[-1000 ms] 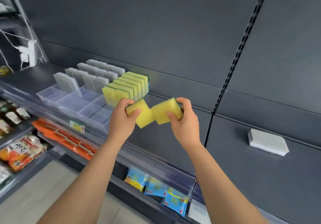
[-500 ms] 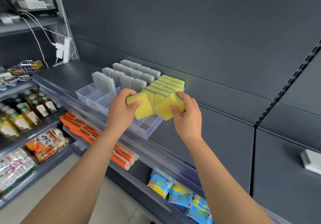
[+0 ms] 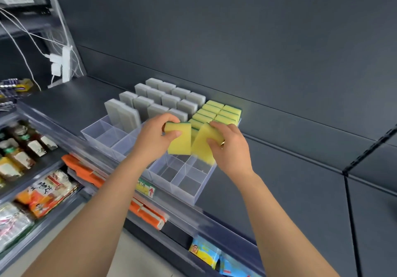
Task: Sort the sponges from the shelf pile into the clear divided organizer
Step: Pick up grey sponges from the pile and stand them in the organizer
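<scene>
A yellow sponge (image 3: 180, 145) is held upright just above the empty front compartments of the clear divided organizer (image 3: 184, 194), pinched between thumb and fingers in the grip of the left hand (image 3: 152, 142). A second yellow sponge (image 3: 200, 147), tilted, is held just beside it in the curled grip of the right hand (image 3: 231, 148). At the back of the organizer, stored yellow sponges (image 3: 217, 113) are stood in rows, with grey sponges (image 3: 163, 100) beside them. The organizer is carried by a dark shelf (image 3: 71, 102).

Dark grey back panels (image 3: 257, 40) behind grey shelf (image 3: 86, 100). White power strip (image 3: 64, 63), cables, at its left back corner. Stocked lower shelves (image 3: 54, 157), pale floor (image 3: 133, 261).
</scene>
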Action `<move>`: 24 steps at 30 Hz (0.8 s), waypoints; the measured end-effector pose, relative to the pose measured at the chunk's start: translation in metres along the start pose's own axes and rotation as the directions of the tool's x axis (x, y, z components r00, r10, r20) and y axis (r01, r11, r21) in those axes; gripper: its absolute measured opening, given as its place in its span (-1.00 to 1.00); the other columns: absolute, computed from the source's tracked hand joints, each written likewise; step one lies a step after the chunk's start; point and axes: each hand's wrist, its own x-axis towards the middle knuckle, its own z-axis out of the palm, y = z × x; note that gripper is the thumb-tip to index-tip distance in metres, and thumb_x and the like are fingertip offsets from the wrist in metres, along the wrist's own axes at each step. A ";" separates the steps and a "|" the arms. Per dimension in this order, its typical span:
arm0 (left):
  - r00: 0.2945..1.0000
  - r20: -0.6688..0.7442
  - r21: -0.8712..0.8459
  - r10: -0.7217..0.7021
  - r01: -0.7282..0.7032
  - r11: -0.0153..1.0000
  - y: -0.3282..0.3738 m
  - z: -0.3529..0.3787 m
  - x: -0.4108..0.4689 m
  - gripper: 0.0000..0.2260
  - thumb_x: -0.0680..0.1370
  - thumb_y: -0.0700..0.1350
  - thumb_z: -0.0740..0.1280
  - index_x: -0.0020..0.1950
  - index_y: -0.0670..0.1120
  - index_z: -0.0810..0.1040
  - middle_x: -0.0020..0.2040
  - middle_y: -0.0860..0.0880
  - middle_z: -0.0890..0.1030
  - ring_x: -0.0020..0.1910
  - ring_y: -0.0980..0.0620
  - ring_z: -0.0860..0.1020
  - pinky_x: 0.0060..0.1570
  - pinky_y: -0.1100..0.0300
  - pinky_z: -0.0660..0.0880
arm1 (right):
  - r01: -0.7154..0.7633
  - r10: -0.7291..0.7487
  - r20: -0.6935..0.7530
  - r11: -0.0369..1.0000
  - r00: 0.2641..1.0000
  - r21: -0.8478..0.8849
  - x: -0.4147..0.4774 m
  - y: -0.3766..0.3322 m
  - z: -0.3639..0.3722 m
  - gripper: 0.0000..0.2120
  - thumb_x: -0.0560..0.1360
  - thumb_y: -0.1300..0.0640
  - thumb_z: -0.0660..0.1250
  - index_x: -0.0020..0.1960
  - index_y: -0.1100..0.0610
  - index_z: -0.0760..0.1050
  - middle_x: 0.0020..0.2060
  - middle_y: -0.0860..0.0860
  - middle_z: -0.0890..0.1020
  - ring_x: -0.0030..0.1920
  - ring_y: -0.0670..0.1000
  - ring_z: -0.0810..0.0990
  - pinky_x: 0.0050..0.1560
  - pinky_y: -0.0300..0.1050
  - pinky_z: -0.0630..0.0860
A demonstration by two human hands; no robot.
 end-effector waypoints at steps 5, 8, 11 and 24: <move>0.987 0.161 -0.007 -0.022 0.023 1.000 -0.013 0.002 0.017 -0.81 0.50 -0.10 0.38 0.03 0.15 0.49 -0.03 0.15 0.54 -0.10 0.11 0.49 -0.11 0.16 0.42 | 0.000 0.010 0.099 0.995 0.995 -0.104 0.001 -0.001 0.003 -0.58 0.49 0.15 0.35 0.33 -0.03 0.44 0.08 0.01 0.50 -0.15 0.07 0.51 -0.13 -0.11 0.46; 0.980 0.199 -0.005 -0.003 0.004 1.000 -0.017 0.003 0.025 -0.81 0.50 -0.11 0.38 0.04 0.13 0.50 0.01 0.10 0.56 -0.13 0.16 0.48 -0.12 0.19 0.42 | -0.035 0.045 0.087 0.992 0.995 -0.118 -0.001 -0.002 0.009 -0.60 0.48 0.15 0.37 0.30 -0.02 0.46 0.06 0.01 0.50 -0.14 0.08 0.53 -0.12 -0.09 0.49; 0.966 0.256 0.014 0.037 -0.042 0.999 -0.021 0.000 0.030 -0.81 0.50 -0.11 0.38 0.07 0.11 0.50 0.03 0.11 0.56 -0.11 0.18 0.48 -0.16 0.27 0.38 | -0.085 0.091 0.043 0.987 0.995 -0.135 -0.003 -0.004 0.016 -0.62 0.45 0.15 0.40 0.26 0.00 0.49 0.03 -0.01 0.49 -0.16 0.05 0.51 -0.15 -0.15 0.45; 0.896 0.377 0.048 0.234 -0.272 0.961 -0.044 0.011 0.034 -0.79 0.47 -0.20 0.41 0.08 -0.05 0.53 0.00 0.08 0.44 -0.26 0.20 0.33 -0.18 0.23 0.30 | -0.236 0.216 -0.105 0.937 0.971 -0.256 -0.021 -0.013 0.042 -0.68 0.47 0.17 0.41 0.21 0.06 0.55 0.02 0.04 0.46 -0.16 0.09 0.51 -0.14 -0.04 0.53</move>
